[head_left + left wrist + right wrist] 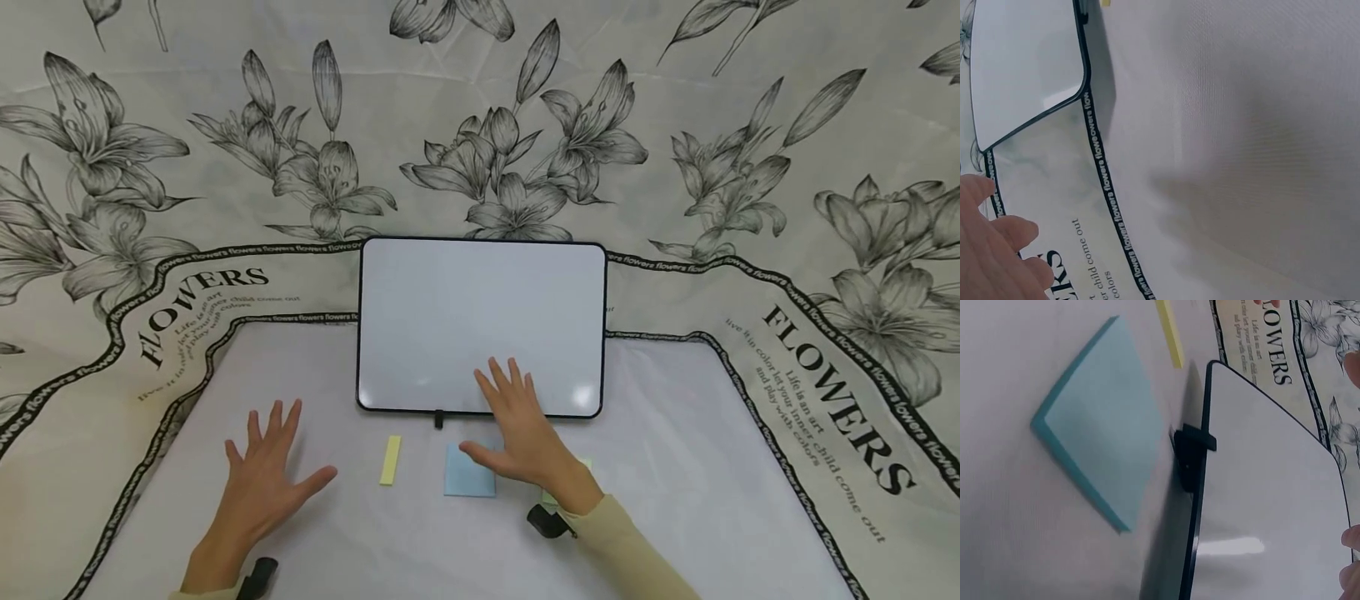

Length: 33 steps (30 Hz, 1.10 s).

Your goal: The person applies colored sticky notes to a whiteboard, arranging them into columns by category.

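Note:
My left hand, its fingers spread, hovers over the white cloth on the left side and holds nothing. My right hand is spread as well; in the head view its fingertips overlap the lower part of a white dry-erase board with a black frame. Just left of the right palm lies a light blue sticky-note pad, seen as a thick square in the right wrist view. A narrow yellow sticky-note strip lies between the hands. Behind the right wrist, a green note is mostly hidden.
A black clip-like foot sits at the board's lower edge, and the board leans up from the cloth. The tablecloth has a printed "flowers" border, with a floral sheet behind. Black wrist devices show on both arms.

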### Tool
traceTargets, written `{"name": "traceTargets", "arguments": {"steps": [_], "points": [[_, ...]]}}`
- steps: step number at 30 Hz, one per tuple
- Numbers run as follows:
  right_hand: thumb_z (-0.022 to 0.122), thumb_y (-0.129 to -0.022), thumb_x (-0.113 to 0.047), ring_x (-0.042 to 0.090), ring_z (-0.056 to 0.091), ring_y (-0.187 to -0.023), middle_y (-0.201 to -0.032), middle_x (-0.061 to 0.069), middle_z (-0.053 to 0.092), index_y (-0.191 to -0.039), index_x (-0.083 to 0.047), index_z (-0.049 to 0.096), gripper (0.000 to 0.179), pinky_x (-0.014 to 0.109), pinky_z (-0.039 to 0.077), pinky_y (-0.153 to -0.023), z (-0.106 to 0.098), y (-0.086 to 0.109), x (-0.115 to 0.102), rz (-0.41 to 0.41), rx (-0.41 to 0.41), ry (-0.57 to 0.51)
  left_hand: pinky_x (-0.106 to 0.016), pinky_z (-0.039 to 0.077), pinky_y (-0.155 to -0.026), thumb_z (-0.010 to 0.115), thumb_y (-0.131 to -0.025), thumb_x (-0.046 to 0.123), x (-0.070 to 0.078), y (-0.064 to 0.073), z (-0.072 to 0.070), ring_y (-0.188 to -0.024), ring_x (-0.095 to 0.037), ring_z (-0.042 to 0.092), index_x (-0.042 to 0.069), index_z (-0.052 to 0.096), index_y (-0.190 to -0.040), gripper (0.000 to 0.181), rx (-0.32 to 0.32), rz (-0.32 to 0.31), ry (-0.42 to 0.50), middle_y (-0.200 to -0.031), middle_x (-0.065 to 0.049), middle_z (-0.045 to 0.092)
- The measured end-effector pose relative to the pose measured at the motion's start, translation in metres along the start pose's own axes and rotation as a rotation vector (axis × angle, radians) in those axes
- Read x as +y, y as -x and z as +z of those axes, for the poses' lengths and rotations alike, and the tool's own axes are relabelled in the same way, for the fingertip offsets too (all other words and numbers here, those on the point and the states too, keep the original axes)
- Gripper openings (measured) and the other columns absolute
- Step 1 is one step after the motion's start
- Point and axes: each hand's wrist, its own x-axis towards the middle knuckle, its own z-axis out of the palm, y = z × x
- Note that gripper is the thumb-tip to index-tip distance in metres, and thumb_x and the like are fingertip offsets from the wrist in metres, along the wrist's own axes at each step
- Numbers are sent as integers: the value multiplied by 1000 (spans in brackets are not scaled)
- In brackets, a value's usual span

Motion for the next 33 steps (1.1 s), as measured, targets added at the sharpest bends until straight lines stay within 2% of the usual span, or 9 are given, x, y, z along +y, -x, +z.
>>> {"name": "traceTargets", "arguments": {"steps": [3,7,10,14,23,33], "points": [[48,-98,-70,54,15,-154,-169,25,20,-165,-8,19,96,74,19,-119,12,-7,-11,-51,-33,-9,-90,6,-105,69,-85,66,-1,3,-2,-153,-60,2,17,9,-167,113,3,-2,-5,-168,-30,16],[64,-95,-58,52,13,-156,-169,26,18,-165,-7,17,99,69,20,-122,26,-15,-24,-78,-112,-43,-88,11,-106,69,-86,66,-1,9,-3,-151,-60,12,18,10,-167,112,1,-6,-12,-168,-29,19],[70,-93,-52,52,15,-155,-169,26,20,-164,-4,20,99,65,23,-123,35,-21,-32,-97,-149,-51,-86,14,-107,69,-87,65,-3,13,-3,-151,-60,16,19,9,-167,110,-13,-11,-2,-168,-27,20],[70,-93,-51,51,18,-155,-167,25,26,-162,-3,24,96,61,27,-123,47,-27,-41,-120,-179,-71,-84,16,-110,68,-87,66,-8,19,-3,-151,-59,16,18,9,-167,110,-25,-30,-1,-168,-27,20],[68,-94,-52,50,20,-155,-166,22,30,-163,-5,23,95,54,32,-123,68,-33,-53,-133,-249,-97,-81,19,-111,66,-89,67,-22,32,-4,-151,-58,18,20,7,-167,109,-53,-70,23,-168,-26,23],[66,-97,-50,46,20,-156,-167,22,28,-162,-3,25,90,50,33,-123,83,-33,-64,-168,-311,-63,-78,29,-108,67,-89,68,-31,41,-8,-147,-56,31,19,14,-167,106,-35,-83,15,-163,-24,35]]}}
